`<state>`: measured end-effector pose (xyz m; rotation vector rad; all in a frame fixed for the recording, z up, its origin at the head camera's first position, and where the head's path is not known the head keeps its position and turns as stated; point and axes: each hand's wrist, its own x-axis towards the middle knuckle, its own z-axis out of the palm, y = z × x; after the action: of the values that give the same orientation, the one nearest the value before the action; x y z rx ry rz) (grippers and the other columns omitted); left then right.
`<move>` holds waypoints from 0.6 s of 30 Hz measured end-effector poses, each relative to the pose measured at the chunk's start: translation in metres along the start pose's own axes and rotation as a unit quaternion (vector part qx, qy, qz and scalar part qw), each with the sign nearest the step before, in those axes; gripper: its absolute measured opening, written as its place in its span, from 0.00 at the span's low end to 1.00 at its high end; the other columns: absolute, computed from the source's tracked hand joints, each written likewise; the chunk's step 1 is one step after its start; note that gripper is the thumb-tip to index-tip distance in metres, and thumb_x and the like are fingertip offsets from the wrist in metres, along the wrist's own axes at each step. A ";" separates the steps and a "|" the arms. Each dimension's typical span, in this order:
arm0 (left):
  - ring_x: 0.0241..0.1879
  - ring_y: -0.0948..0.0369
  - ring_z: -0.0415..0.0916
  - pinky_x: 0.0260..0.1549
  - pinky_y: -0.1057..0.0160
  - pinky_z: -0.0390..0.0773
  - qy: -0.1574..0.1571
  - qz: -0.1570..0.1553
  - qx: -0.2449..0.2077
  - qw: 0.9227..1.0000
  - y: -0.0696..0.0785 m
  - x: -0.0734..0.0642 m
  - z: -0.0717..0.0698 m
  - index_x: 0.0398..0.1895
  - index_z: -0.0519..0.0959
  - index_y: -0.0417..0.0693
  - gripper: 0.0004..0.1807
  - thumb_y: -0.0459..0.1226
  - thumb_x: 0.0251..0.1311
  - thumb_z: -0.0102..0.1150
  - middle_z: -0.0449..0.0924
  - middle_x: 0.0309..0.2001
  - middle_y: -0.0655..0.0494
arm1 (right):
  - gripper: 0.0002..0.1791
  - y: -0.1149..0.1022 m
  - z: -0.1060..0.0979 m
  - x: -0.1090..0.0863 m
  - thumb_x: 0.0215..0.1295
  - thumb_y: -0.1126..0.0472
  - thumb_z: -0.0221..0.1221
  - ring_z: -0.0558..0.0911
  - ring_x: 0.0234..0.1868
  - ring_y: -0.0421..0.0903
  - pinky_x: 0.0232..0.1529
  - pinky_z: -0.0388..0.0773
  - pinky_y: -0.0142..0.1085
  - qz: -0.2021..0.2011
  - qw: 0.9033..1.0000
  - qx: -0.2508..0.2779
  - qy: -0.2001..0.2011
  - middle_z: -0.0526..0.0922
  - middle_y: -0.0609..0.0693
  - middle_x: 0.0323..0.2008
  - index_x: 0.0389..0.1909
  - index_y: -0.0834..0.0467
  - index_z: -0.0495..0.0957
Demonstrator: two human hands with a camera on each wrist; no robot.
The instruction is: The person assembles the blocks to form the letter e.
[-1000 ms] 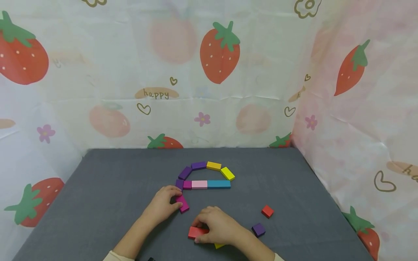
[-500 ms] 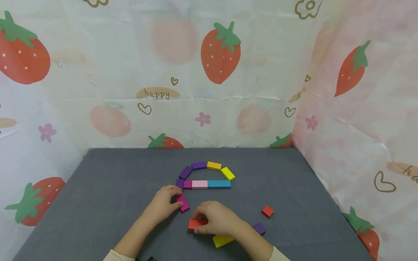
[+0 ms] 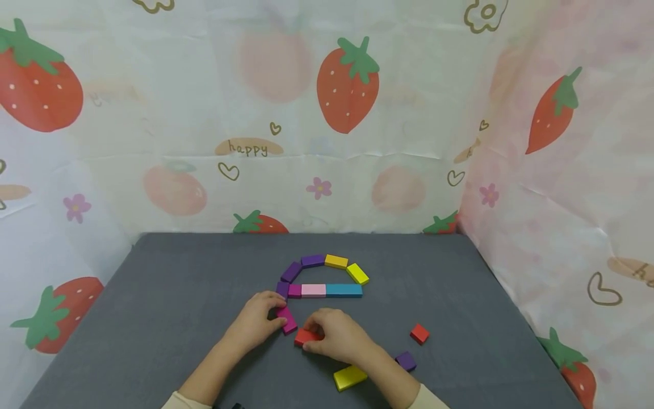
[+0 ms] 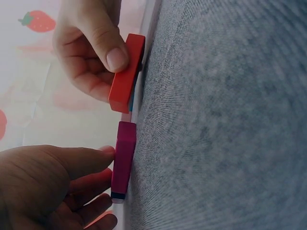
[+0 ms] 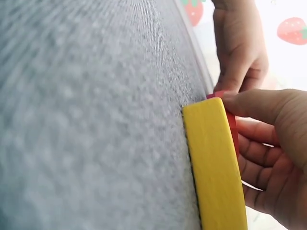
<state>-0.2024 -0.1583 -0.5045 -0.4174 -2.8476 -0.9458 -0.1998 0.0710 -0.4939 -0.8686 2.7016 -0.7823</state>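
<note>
My left hand rests at a magenta block, thumb against its near side and fingertips by its far end. In the left wrist view that magenta block stands between thumb and fingers. Just to the right, my right hand pinches a red block, its near end close to the magenta one. The left wrist view shows the red block with the thumb on its face. Beyond the hands, purple blocks, an orange-yellow block and a yellow block form an arc.
A straight row of a small magenta block, a pink block and a blue block runs under the arc. Loose on the grey cloth lie a yellow block, a purple block and a red cube.
My right hand has slid the red block away from me, up toward the magenta block, uncovering the loose yellow block. The left hand has stayed in place.
</note>
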 end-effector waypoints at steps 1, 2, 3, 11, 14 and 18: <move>0.57 0.47 0.77 0.61 0.46 0.73 0.001 0.000 0.001 1.000 0.000 0.000 0.000 0.45 0.87 0.39 0.15 0.34 0.55 0.75 0.83 0.50 0.49 | 0.15 0.000 0.001 0.000 0.59 0.48 0.74 0.76 0.35 0.33 0.41 0.77 0.28 0.001 1.000 0.000 0.004 0.80 0.35 0.36 0.44 0.47 0.85; 0.57 0.47 0.77 0.61 0.46 0.73 0.001 0.000 0.001 1.000 0.000 0.000 0.000 0.45 0.87 0.39 0.15 0.34 0.55 0.76 0.83 0.50 0.49 | 0.15 0.000 0.002 0.000 0.59 0.48 0.74 0.76 0.35 0.32 0.41 0.77 0.28 0.002 1.000 0.000 0.007 0.80 0.35 0.36 0.44 0.47 0.85; 0.57 0.47 0.77 0.62 0.46 0.73 0.001 0.000 0.002 1.000 0.000 0.001 0.000 0.45 0.87 0.39 0.15 0.34 0.55 0.76 0.83 0.50 0.49 | 0.15 0.001 0.003 0.000 0.59 0.47 0.74 0.76 0.35 0.32 0.41 0.77 0.28 0.002 1.000 -0.003 0.009 0.80 0.35 0.36 0.44 0.47 0.85; 0.57 0.47 0.77 0.62 0.46 0.73 -0.003 -0.006 0.001 1.000 0.001 0.000 0.000 0.45 0.87 0.40 0.15 0.34 0.55 0.76 0.83 0.51 0.49 | 0.16 0.001 0.009 0.001 0.58 0.45 0.74 0.75 0.34 0.32 0.39 0.76 0.28 -0.001 1.000 -0.023 0.017 0.80 0.35 0.35 0.44 0.46 0.86; 0.57 0.48 0.77 0.61 0.46 0.73 -0.002 -0.008 0.003 1.000 0.001 0.000 0.000 0.45 0.87 0.40 0.15 0.34 0.55 0.76 0.83 0.51 0.49 | 0.17 0.000 0.011 0.002 0.58 0.45 0.74 0.75 0.34 0.32 0.39 0.76 0.28 0.000 0.999 -0.025 0.022 0.80 0.35 0.35 0.44 0.46 0.86; 0.57 0.48 0.77 0.61 0.46 0.73 0.001 -0.011 0.005 1.000 0.001 0.000 0.000 0.45 0.87 0.40 0.15 0.35 0.55 0.76 0.83 0.51 0.49 | 0.17 -0.001 0.011 0.002 0.59 0.45 0.73 0.75 0.35 0.32 0.39 0.76 0.28 0.004 1.000 -0.016 0.026 0.81 0.36 0.36 0.45 0.47 0.86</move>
<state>-0.2024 -0.1572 -0.5038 -0.3854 -2.8591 -0.9338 -0.1967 0.0642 -0.5026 -0.8544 2.7689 -0.7719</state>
